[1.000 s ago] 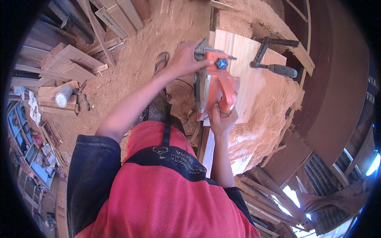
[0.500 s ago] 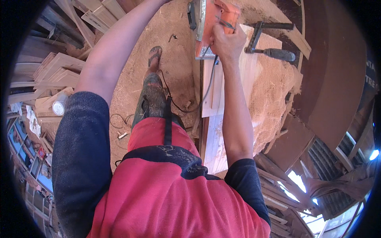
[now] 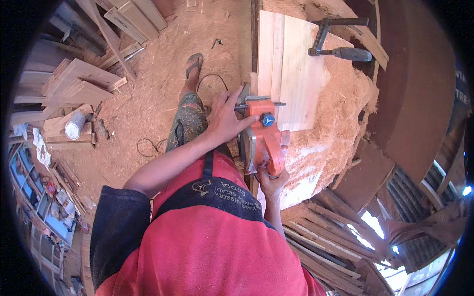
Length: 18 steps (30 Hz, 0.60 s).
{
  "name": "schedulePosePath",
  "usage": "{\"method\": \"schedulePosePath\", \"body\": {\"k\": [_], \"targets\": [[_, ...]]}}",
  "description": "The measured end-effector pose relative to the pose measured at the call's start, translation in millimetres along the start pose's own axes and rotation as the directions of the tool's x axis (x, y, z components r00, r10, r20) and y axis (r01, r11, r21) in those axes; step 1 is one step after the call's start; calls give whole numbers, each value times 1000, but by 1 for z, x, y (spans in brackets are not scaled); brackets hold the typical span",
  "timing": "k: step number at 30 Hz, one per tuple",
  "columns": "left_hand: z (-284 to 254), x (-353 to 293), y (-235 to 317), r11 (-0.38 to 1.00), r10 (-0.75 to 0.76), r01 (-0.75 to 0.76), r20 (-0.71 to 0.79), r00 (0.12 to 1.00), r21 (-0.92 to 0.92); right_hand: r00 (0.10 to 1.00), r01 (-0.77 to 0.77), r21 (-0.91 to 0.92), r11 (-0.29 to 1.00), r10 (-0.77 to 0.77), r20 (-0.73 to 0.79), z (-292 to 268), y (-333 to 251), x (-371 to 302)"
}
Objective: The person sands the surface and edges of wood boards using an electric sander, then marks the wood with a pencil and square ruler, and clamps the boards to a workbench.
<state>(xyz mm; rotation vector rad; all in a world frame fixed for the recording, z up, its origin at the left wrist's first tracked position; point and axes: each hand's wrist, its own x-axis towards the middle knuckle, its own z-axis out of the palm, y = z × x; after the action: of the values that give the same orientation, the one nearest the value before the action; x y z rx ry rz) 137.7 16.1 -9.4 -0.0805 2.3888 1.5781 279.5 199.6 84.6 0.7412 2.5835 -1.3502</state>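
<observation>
My right hand (image 3: 273, 183) grips the orange planer (image 3: 264, 136) at the counter's (image 3: 304, 188) left edge; my left hand (image 3: 226, 120) lies spread against its front.

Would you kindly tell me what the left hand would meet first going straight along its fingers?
Most likely the grey side guide on the orange planer, just ahead of the left hand; depth leaves contact unclear.

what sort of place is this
Most likely a woodworking shop: there's an orange power planer, a clamp near pale boards, and wood shavings heaped beside them.
</observation>
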Motion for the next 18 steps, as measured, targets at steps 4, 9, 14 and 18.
{"method": "schedulePosePath", "body": {"k": [4,9,14,18], "targets": [[-15,37,-1,999,51,-51,-11,999,-13,996,92,16,996,-92,9,13,-19,31],[-38,98,0,997,77,-77,-18,997,19,992,129,4,992,-129,7,34,-54,86],[-62,173,1,988,140,-133,-96,985,71,973,230,45,972,-229,-16,60,-99,151],[-74,233,-11,983,185,-181,-125,975,41,954,300,-14,954,-300,-6,75,-123,197]]}}
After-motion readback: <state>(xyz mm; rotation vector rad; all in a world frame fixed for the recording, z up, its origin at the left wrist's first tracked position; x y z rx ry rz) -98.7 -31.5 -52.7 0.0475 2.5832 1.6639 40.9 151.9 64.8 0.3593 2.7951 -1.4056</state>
